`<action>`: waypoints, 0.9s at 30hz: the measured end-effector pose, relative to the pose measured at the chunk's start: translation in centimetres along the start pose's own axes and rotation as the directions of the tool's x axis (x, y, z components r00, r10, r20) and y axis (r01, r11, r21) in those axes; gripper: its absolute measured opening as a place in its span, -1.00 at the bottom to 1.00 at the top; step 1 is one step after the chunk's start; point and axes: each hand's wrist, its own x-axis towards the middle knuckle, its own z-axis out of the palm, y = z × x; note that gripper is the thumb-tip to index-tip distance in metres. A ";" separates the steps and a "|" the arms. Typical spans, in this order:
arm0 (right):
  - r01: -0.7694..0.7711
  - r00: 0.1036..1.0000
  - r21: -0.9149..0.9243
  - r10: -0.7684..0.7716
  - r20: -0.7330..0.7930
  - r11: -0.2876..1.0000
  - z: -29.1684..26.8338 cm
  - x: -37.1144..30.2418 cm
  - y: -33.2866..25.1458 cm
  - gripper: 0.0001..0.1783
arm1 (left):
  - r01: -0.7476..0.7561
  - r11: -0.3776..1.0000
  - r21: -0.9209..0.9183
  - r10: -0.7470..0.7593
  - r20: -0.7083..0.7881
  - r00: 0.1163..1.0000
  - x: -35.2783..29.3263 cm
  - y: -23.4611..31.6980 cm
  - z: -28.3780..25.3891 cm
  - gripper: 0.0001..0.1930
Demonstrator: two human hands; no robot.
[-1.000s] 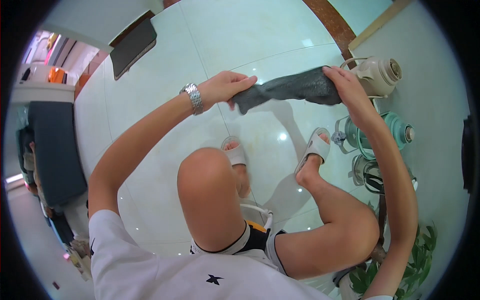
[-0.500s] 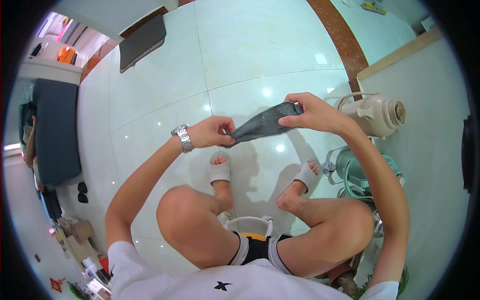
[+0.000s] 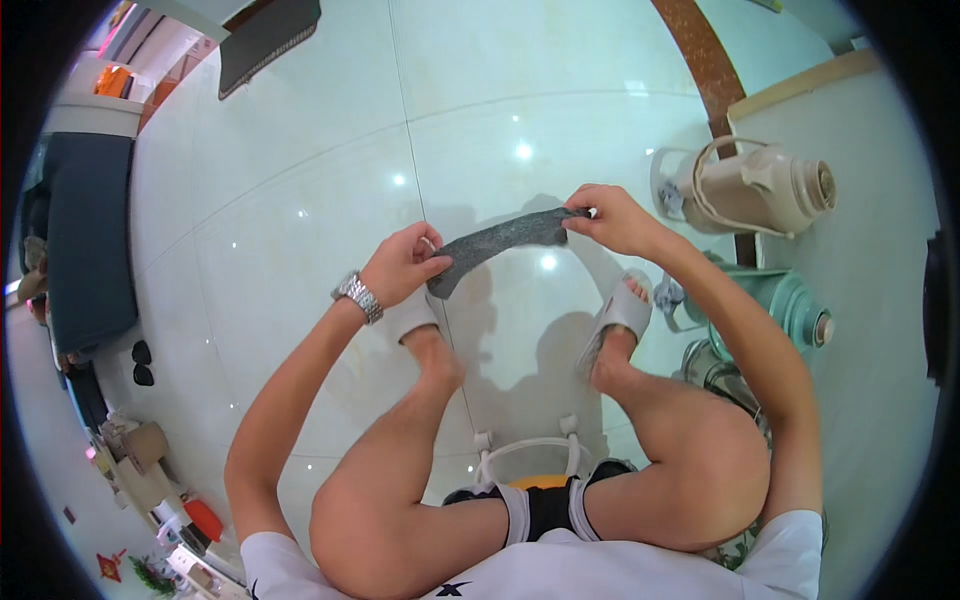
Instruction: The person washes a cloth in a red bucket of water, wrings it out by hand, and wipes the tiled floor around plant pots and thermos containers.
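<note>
A dark grey sock (image 3: 500, 238) is stretched out between my two hands above the floor, folded into a narrow, slightly arched strip. My left hand (image 3: 402, 264), with a silver watch (image 3: 358, 297) on its wrist, pinches one end, and a loose corner hangs below the thumb. The other end is held between the thumb and fingers of my right hand (image 3: 614, 222). Beneath the sock are my feet in pale slide sandals (image 3: 411, 317), set apart on the tiles.
To the right stand a beige thermos jug (image 3: 765, 190) and a green one (image 3: 768, 300). I sit on a low stool with a white frame (image 3: 530, 446). A dark sofa (image 3: 90, 230), black shoes (image 3: 142, 363) and a dark doormat (image 3: 265, 40) lie further left on the white tiled floor (image 3: 300, 170).
The sock has gone from a wider, bunched shape to a narrower, flatter strip. My right fingers now grip its very end. My view has shifted, and my knees are wider apart.
</note>
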 end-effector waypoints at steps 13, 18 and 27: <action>0.155 0.974 -0.166 -0.178 -0.139 0.974 -5.7 4.7 3.2 -0.71 | -0.361 0.436 0.824 0.759 -0.122 0.639 8.3 3.9 -5.1 -0.74; 0.151 0.953 -0.314 -0.222 -0.205 0.937 -11.0 10.7 -3.9 -0.72 | -0.317 0.416 0.853 0.806 -0.183 0.563 10.2 9.1 -9.3 -0.76; 0.268 0.925 -0.528 -0.369 -0.093 0.806 -7.2 16.0 6.9 -0.74 | -0.152 0.517 0.843 0.628 -0.252 0.737 17.2 0.2 -8.3 -0.67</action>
